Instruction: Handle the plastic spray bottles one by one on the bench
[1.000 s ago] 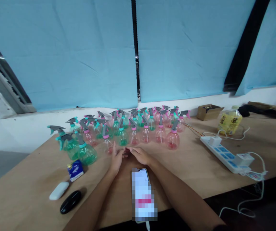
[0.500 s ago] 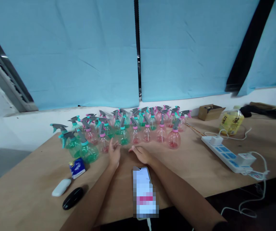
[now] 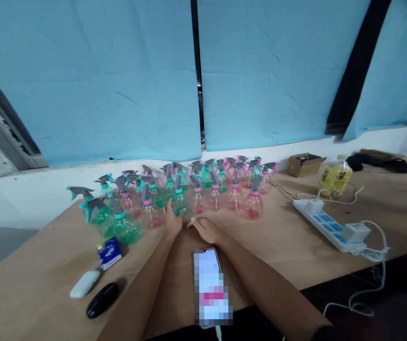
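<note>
My left hand reaches to a green spray bottle with a turquoise collar. Its thumb and fingers are spread at the bottle's near left side; whether they touch it I cannot tell. Left of that hand stands a pink spray bottle. My right hand rests on the table just to the right, its fingers loosely extended toward my left hand and holding nothing. In front of it stands another pink spray bottle. Several more green and pink spray bottles with grey trigger heads crowd behind and to both sides.
A phone with a cable lies between my forearms. To the left are a blue packet, a white case and a black oval case. Rightward are a power strip, a yellow-labelled jug and a cardboard box.
My left hand has moved forward, its fingers now beside the green spray bottle. My right hand stays nearly in place. The view has shifted slightly to the right.
</note>
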The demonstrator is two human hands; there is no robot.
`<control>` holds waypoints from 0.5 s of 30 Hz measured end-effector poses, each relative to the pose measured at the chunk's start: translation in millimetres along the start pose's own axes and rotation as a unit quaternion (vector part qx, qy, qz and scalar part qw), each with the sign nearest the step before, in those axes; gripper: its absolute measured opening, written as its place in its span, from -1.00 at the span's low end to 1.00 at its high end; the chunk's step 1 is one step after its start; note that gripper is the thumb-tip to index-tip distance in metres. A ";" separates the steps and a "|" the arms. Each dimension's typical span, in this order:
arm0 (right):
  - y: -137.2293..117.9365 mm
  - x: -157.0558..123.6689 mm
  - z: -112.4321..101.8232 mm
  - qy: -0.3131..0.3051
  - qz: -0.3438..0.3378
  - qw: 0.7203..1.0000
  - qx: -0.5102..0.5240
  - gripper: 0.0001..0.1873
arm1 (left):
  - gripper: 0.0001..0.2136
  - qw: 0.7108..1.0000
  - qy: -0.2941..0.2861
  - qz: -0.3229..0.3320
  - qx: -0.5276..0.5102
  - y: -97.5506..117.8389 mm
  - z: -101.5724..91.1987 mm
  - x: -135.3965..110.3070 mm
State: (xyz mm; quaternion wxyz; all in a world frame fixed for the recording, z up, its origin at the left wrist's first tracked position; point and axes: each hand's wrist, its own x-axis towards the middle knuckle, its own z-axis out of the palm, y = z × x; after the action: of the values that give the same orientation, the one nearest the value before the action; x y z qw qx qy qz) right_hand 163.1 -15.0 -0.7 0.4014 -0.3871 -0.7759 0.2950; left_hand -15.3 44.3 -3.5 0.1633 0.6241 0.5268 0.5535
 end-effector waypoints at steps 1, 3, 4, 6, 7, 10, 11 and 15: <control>-0.3 0.0 -0.5 -0.002 0.000 1.000 -0.005 -0.39 | -0.27 1.000 0.003 0.002 0.026 0.6 0.3 -0.6; -0.3 0.2 -1.1 -0.005 -0.002 1.000 -0.011 -0.38 | -0.26 0.997 0.006 0.003 0.071 2.2 0.7 -2.1; -0.1 0.3 -1.3 -0.006 -0.002 1.000 -0.013 -0.38 | -0.25 0.996 0.006 0.001 0.089 3.3 0.7 -2.7; 0.5 0.7 -1.2 -0.006 0.001 1.000 -0.016 -0.39 | -0.22 0.993 0.008 -0.009 0.117 6.0 0.6 -3.4; 0.8 0.8 -0.9 -0.006 0.001 1.000 -0.017 -0.39 | -0.21 0.992 0.007 -0.013 0.127 7.6 0.4 -3.4; 1.0 0.9 -0.4 -0.004 0.007 1.000 -0.016 -0.39 | -0.22 0.991 -0.012 -0.013 0.134 11.9 -0.6 -2.9; 0.9 0.8 -0.3 -0.004 0.009 1.000 -0.016 -0.39 | -0.23 0.991 -0.018 -0.013 0.130 12.9 -0.9 -2.7; 0.6 -0.1 -0.4 -0.002 0.013 1.000 -0.015 -0.40 | -0.22 0.992 -0.003 -0.021 0.123 13.3 -1.0 -2.7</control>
State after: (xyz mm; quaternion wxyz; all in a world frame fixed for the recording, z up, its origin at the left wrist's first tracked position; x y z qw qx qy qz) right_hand 163.7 -14.7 -1.0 0.3903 -0.4026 -0.7759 0.2891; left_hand -9.4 36.4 5.9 0.0978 0.6300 0.6033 0.4791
